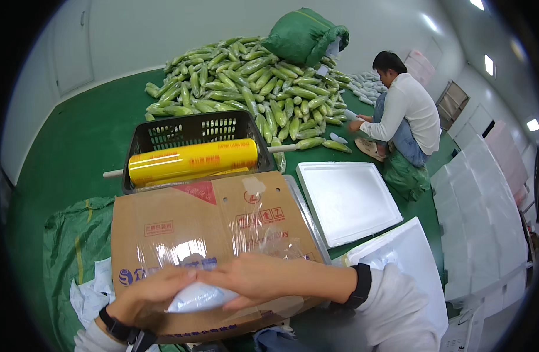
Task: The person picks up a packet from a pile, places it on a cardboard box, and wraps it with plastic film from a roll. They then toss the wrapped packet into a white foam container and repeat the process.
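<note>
Both hands are together above a flattened cardboard sheet [163,246], near its front edge. Between them is a white packet [201,300] with a shiny, wrinkled surface. My left hand [157,284] grips its left side. From the right, my right hand [256,277] reaches over the packet with its fingers around it. The hands hide the packet's upper part. Clear plastic film [260,229] lies over the cardboard beyond the hands. At its far edge, a yellow roll of wrapping film [192,162] on a pale rod rests across a black plastic crate [227,121].
Beyond the crate lies a heap of wrapped corn cobs [251,83], topped by a green woven sack [302,35]. A white foam tray [348,200] and a foam box [410,246] are at right. White packets [93,286] lie at left. A co-worker [406,105] squats beside the heap.
</note>
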A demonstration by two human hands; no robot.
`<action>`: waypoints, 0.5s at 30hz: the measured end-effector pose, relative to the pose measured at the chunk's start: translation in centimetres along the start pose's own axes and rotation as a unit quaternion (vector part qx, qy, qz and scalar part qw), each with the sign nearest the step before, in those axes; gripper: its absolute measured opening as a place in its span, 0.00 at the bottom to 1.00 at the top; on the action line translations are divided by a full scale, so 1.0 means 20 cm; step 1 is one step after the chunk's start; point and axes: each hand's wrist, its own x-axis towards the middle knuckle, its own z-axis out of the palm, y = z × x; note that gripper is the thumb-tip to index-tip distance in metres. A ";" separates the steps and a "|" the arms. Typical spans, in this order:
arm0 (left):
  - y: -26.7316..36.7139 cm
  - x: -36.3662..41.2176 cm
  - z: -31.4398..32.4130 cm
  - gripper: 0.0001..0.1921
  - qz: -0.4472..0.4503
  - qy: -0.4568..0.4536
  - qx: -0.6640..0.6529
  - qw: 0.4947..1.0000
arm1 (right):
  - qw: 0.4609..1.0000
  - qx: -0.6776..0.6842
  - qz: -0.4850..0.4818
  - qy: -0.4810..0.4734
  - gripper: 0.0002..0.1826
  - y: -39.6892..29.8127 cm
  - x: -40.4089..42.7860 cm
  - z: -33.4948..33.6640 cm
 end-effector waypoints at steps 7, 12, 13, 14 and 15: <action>0.13 -0.07 0.00 0.20 0.278 0.170 0.025 0.945 | 0.919 0.340 0.057 -0.194 0.27 0.27 0.20 -0.03; 0.16 0.09 -0.12 0.13 0.183 0.205 0.294 0.915 | 0.993 -0.075 0.071 0.061 0.37 0.19 0.11 0.21; 0.18 0.13 -0.17 0.15 0.115 0.170 0.314 0.927 | 0.980 -0.100 -0.012 0.171 0.44 0.17 0.09 0.26; 0.15 0.20 -0.25 0.20 0.201 0.209 0.415 0.862 | 0.988 -0.116 0.002 0.101 0.51 0.13 0.07 0.23; 0.13 0.24 -0.32 0.26 0.281 0.243 0.510 0.776 | 0.989 -0.109 0.005 0.099 0.51 0.12 0.09 0.21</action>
